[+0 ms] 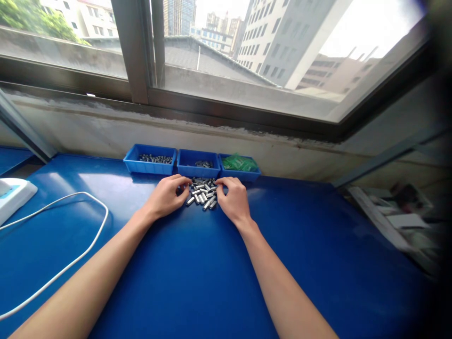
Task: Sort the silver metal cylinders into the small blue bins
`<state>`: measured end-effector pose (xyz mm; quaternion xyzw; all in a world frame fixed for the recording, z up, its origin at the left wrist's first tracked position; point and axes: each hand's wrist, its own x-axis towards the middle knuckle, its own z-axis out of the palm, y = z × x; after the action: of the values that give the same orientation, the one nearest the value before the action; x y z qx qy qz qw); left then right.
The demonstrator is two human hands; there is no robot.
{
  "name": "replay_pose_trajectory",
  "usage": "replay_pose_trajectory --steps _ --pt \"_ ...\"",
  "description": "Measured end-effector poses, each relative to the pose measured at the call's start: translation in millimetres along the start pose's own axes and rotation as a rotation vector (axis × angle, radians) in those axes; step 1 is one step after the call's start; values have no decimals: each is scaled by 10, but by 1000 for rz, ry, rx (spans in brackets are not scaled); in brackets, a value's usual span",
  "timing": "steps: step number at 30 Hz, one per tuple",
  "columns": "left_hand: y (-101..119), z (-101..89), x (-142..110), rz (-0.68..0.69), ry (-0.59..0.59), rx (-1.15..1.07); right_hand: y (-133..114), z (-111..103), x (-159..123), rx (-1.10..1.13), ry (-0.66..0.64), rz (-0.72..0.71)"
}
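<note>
The loose pile of short, silvery metal cylinders (202,197) lay on the glossy blue tabletop (180,268), between the bare left hand (165,197) and bare right hand (234,198). Both curled at its edges; whether either pinched a piece, I could not tell. The cylinders seemed stiff, light, slippery, best gripped mid-length.

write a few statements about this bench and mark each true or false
1. Loose, elongated silver metal pieces lie between the left hand and the right hand. True.
2. The leftmost blue plastic bin holds wooden blocks. False: it holds small grey metal parts.
3. Translucent green pieces are in the rightmost blue plastic bin. True.
4. A red rope lies at the left. False: a white cable lies on the blue table there.
</note>
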<state>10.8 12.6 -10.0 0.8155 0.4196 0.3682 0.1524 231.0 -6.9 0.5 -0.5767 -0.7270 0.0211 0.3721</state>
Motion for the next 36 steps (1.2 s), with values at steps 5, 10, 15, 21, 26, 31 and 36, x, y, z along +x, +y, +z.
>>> replay_pose_trajectory --steps 5,10,15,21,26,31,36 --pt "10 16 11 134 -58 116 -67 5 -25 -62 -38 -30" --pt "41 -2 25 220 -159 181 -151 27 -43 -61 -106 -110" --pt "43 -35 25 211 -101 144 -187 42 -52 -46 -124 -143" --pt "8 -18 26 191 -41 119 -243 47 -78 -118 -168 -197" --pt "-20 -5 18 173 -53 113 -285 12 -80 -188 -201 -233" --pt "-16 -12 28 167 -23 89 -249 -17 -60 -236 -141 -148" --pt "-12 -12 25 62 85 133 -283 40 -74 -246 -137 -132"
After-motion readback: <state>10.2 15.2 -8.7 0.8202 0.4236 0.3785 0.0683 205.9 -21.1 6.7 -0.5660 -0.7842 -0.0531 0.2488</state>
